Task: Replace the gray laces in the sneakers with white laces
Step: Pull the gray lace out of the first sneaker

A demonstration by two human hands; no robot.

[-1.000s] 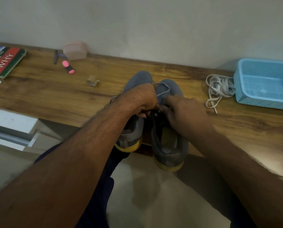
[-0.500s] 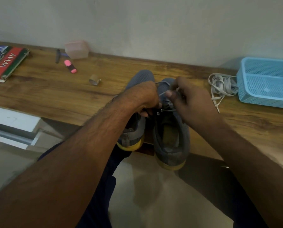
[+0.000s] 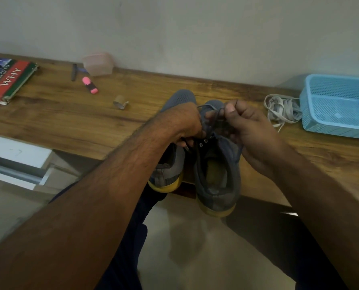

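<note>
Two gray sneakers with yellow soles stand side by side at the desk's front edge, heels toward me: the left sneaker (image 3: 170, 172) and the right sneaker (image 3: 218, 181). My right hand (image 3: 245, 126) pinches a loop of the gray lace (image 3: 211, 120) and holds it up over the right sneaker's eyelets. My left hand (image 3: 184, 122) grips the right sneaker's inner edge by the top eyelets; its fingers are hidden. A bundle of white laces (image 3: 281, 109) lies on the desk to the right of the sneakers.
A blue mesh basket (image 3: 337, 105) sits at the far right beside the white laces. On the wooden desk (image 3: 70, 118) lie a book (image 3: 7, 80), a pink highlighter (image 3: 90, 85), a dark pen (image 3: 74, 72), a pink tub (image 3: 98, 63) and a small tape roll (image 3: 120, 102).
My right hand has risen from the right sneaker's tongue and pulled the gray lace up and out in a loop. My left hand has stayed on the sneaker.
</note>
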